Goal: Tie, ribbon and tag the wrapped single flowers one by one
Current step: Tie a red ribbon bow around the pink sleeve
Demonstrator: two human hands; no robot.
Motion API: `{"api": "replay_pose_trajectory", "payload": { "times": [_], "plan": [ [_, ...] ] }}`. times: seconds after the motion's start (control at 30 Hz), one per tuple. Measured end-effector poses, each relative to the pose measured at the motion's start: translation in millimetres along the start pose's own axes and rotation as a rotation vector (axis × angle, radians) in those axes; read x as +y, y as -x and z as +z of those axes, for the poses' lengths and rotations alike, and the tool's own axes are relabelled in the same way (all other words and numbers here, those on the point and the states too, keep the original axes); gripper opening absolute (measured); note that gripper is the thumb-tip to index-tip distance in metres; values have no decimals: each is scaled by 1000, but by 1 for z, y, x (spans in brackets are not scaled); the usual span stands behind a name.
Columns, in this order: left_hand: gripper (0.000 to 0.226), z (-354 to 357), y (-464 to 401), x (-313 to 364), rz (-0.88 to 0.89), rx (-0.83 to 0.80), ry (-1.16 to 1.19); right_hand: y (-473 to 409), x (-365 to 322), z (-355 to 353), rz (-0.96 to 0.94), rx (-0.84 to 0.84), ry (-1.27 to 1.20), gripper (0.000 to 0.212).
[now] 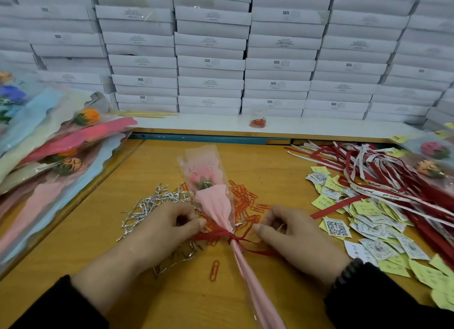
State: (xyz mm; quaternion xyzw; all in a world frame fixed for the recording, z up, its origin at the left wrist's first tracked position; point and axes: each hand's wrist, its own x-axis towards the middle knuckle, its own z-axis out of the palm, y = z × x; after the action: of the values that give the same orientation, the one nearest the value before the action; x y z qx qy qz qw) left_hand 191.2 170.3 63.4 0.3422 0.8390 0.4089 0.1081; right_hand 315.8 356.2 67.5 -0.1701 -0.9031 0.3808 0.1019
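A single pink flower in pink paper and a clear sleeve (216, 201) lies on the wooden table (147, 292), head pointing away from me. A red ribbon (228, 236) is wound round its gathered neck. My left hand (162, 230) pinches the ribbon's left end. My right hand (294, 235) pinches the right end, fingers curled. A loose ribbon tail (260, 252) trails to the right under my right hand.
Silver twist ties (152, 206) lie left of the flower, red paper clips (245, 201) behind it, one clip (214, 271) in front. Red and white ribbons (383, 181) and paper tags (368, 220) cover the right. Wrapped flowers (49, 152) pile at left. White boxes (211, 63) stack behind.
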Motion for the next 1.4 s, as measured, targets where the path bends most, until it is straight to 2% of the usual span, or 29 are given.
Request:
{"api": "replay_pose_trajectory", "payload": {
  "times": [0.17, 0.27, 0.37, 0.47, 0.57, 0.7, 0.8, 0.9, 1.03, 1.2, 1.3, 1.4],
  "plan": [
    [35, 1, -1, 1, -8, 120, 88, 8, -10, 12, -92, -78, 232, 44],
    [35, 0, -3, 2, -30, 170, 151, 9, -14, 18, -79, -145, 276, 40],
    [33, 1, -3, 2, -32, 158, 154, 10, -14, 21, -81, -121, 270, 27],
    [30, 1, -3, 4, -29, 163, 165, 11, -13, 24, -87, -42, 186, 26],
    [30, 2, -4, 8, -48, 197, 216, 11, -17, 25, -60, -19, -18, 29],
    [40, 1, -10, 15, -71, 278, 229, 14, -23, 27, -49, 22, -245, 22],
    [45, 2, -15, 16, -129, 249, 301, 19, -27, 36, -57, 66, -363, 28],
    [43, 7, -16, 17, -191, 208, 439, 23, -31, 47, -60, 88, -405, 31],
    [22, 9, -16, 21, -213, 180, 657, 28, -36, 58, -96, 66, -436, 29],
    [24, 9, -13, 20, -213, 182, 801, 32, -40, 60, -117, 0, -449, 33],
    [29, 5, -9, 18, -194, 125, 859, 23, -35, 52, -44, 91, -468, 37],
    [39, -4, -1, 18, -201, -7, 828, 8, -25, 37, 139, 133, -613, 31]
  ]
}}
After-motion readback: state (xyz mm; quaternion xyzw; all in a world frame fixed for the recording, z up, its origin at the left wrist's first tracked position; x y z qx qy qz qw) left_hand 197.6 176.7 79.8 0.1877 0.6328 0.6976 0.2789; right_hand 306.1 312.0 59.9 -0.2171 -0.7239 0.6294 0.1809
